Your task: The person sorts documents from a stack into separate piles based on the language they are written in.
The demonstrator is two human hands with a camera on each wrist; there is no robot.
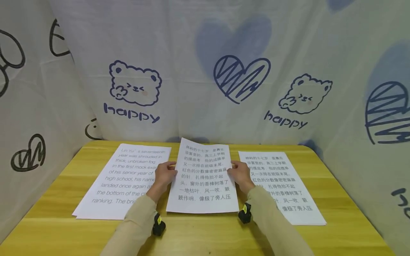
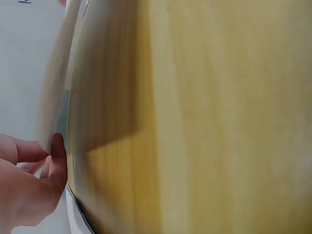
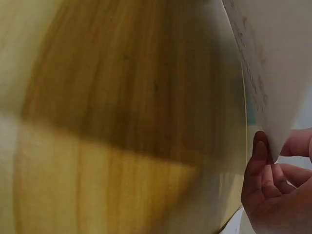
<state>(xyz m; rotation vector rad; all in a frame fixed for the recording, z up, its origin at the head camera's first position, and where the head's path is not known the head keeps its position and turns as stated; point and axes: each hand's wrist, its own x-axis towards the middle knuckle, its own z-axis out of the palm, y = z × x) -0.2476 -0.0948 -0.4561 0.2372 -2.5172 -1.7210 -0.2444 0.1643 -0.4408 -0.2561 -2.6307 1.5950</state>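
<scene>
A white sheet of paper (image 1: 205, 177) printed with Chinese text is held up over the middle of the table, its top edge slightly curved. My left hand (image 1: 165, 175) pinches its left edge between thumb and fingers. On the opposite edge, my right hand (image 1: 241, 176) pinches it the same way. Seen from the left wrist, the hand (image 2: 34, 180) grips the paper's edge above the tabletop. The right wrist view has the hand (image 3: 278, 185) with thumb and fingers on the sheet (image 3: 273, 73), and a shadow falls on the wood below.
To the left lies a stack of sheets with English text (image 1: 128, 181), partly behind the left forearm. Another stack with Chinese text (image 1: 288, 188) lies on the right, partly covered by the right arm. The wooden table (image 1: 198, 234) ends at a patterned white curtain (image 1: 185, 89).
</scene>
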